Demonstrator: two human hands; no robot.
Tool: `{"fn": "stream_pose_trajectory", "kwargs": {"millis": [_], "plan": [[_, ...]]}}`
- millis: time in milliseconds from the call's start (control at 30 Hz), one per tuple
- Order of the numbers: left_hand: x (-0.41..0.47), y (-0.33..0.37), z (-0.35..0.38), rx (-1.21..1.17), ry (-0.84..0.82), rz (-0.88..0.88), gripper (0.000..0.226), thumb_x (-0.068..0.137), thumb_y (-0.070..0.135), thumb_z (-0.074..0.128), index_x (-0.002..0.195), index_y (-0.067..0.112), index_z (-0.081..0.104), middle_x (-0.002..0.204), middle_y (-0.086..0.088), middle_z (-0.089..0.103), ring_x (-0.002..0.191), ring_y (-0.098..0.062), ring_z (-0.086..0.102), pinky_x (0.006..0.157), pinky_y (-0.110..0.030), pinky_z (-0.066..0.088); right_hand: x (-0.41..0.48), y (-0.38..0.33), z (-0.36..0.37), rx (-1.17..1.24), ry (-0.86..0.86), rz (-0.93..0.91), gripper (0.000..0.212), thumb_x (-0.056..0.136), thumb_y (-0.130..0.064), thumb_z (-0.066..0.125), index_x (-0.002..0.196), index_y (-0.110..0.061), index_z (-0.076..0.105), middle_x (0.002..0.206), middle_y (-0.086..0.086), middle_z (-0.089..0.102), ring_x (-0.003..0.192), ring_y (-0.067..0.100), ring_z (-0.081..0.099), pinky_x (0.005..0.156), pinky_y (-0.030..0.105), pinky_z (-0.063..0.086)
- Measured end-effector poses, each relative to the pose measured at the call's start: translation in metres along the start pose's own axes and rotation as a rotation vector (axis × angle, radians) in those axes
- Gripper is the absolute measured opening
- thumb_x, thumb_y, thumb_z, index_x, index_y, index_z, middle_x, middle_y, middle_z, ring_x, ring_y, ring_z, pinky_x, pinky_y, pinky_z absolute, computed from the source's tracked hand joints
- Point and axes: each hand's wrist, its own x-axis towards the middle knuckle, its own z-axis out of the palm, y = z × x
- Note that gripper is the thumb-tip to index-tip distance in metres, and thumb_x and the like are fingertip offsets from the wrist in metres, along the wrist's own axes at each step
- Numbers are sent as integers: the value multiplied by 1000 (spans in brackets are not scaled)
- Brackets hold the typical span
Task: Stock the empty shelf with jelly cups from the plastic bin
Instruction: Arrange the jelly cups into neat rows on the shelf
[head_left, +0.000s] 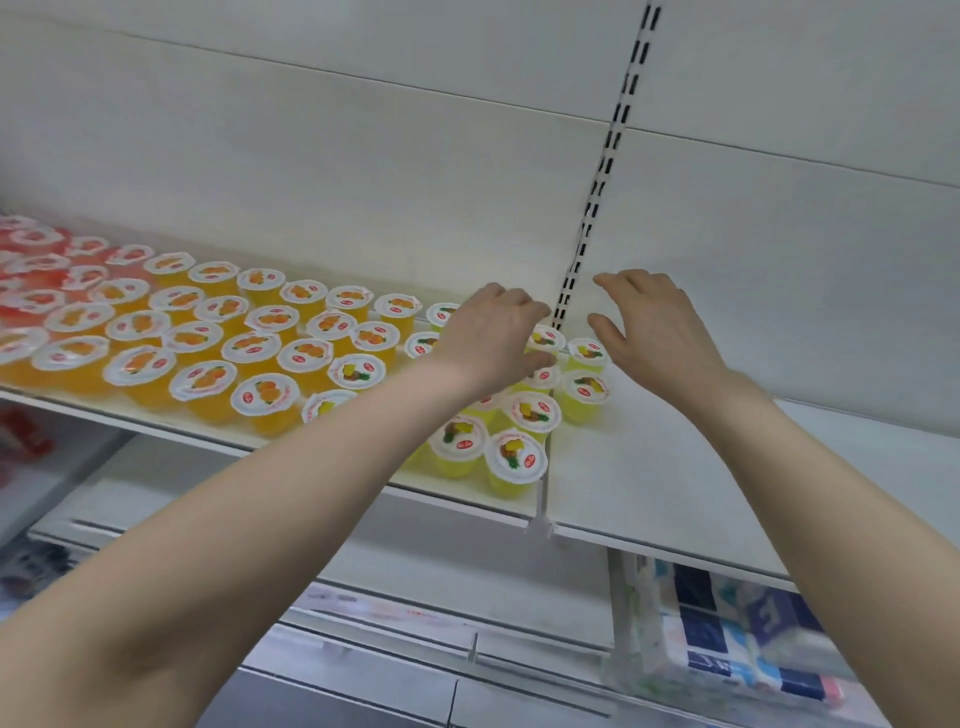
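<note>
Pineapple jelly cups end the rows on the shelf; the right hand hovers spread and empty, the left hand curls over them, grip hidden, possibly on one: seat cups gently, keeping rows tight.

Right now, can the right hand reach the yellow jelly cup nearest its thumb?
Probably yes: the right hand hovers open beside that yellow jelly cup, nothing between them; the left hand is over other cups.
</note>
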Motion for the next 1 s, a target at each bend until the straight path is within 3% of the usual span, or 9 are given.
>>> {"fn": "stream_pose_trajectory", "kwargs": {"millis": [167, 400, 700, 1000], "plan": [[-35, -53, -38, 136, 69, -36, 58, 93, 48, 56, 141, 18, 46, 137, -3, 52, 126, -27, 43, 105, -34, 30, 19, -55, -9, -11, 25, -129, 47, 97, -30, 53, 138, -8, 49, 131, 15, 56, 117, 38, 49, 95, 47, 41], [-123, -145, -87, 283, 175, -147, 52, 87, 40, 65, 131, 12, 57, 126, -11, 61, 117, -37, 51, 101, -47, 40, 44, -176, -6, 35, 52, -292, 49, 98, -32, 53, 140, -8, 47, 133, 17, 54, 120, 39, 47, 97, 47, 39], [-295, -271, -152, 370, 312, -345, 46, 85, 32, 68, 124, 10, 62, 116, -14, 64, 106, -37, 55, 95, -44, 40, 46, -370, 25, 180, 98, -479, 48, 94, -35, 52, 134, -8, 53, 125, 16, 59, 114, 39, 52, 95, 47, 42], [-476, -360, -195, 412, 274, -628, 44, 85, 24, 70, 125, 9, 61, 115, -14, 63, 105, -37, 56, 92, -45, 43, 30, -571, 68, 308, 15, -723, 52, 91, -36, 44, 131, -4, 52, 119, 17, 59, 105, 40, 53, 87, 48, 46]]}}
